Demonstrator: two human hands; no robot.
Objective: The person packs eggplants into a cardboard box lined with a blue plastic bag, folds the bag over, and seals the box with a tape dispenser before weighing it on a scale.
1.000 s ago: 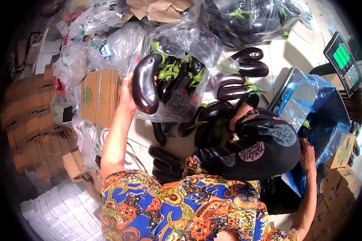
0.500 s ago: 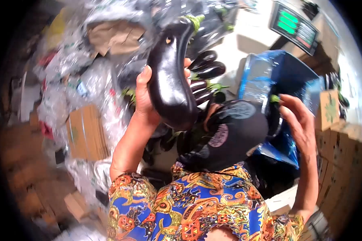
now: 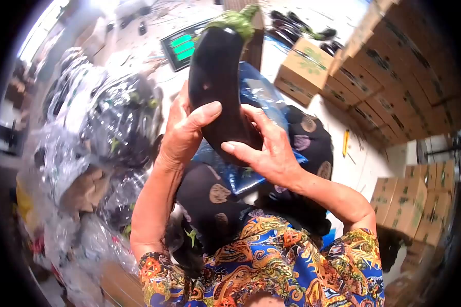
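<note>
A large, dark purple eggplant (image 3: 215, 77) stands upright before me, its green cap at the top and a small pale mark on its skin. Wrapped round its left side is my left hand (image 3: 184, 130), with the thumb lying across the front. My right hand (image 3: 274, 151) is closed on the lower right end, thumb in front. Behind and below the hands, a blue plastic liner (image 3: 261, 84) shows between my knees; the hands and eggplant hide most of it.
A scale display (image 3: 182, 48) with green digits stands beyond the eggplant. Plastic-bagged eggplants (image 3: 123, 117) lie at left. Cardboard boxes (image 3: 384, 77) are stacked at right, one single box (image 3: 303, 69) nearer. Loose eggplants (image 3: 287, 28) lie at the back, a yellow tool (image 3: 346, 142) on the floor.
My right hand has left the small eggplant at the blue-lined box and now grips the large one together with my left. The view has swung to the right.
</note>
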